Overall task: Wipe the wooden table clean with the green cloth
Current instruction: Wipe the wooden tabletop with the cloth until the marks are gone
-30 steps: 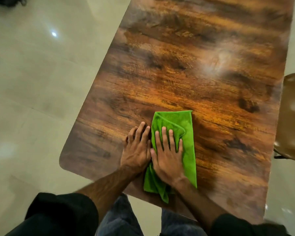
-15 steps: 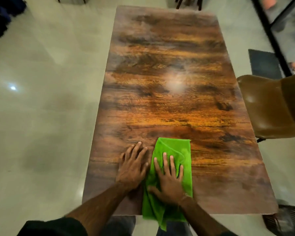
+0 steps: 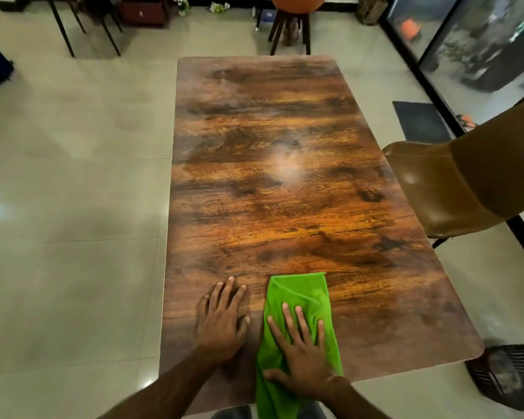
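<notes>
A long wooden table (image 3: pixel 279 182) with dark grain runs away from me. The green cloth (image 3: pixel 300 297) lies folded at the near edge, its lower end hanging over the edge. My right hand (image 3: pixel 303 355) presses flat on the cloth with fingers spread. My left hand (image 3: pixel 221 319) rests flat on the bare wood just left of the cloth, fingers apart, holding nothing.
A brown chair (image 3: pixel 454 189) stands against the table's right side. A dark vented object (image 3: pixel 508 376) sits on the floor by the near right corner. A stool (image 3: pixel 289 28) is beyond the far end, a dark mat (image 3: pixel 421 120) at right. Tiled floor lies to the left.
The view has tilted up, showing the whole table and room. My hands have drawn apart slightly, leaving a gap between the left hand and the cloth.
</notes>
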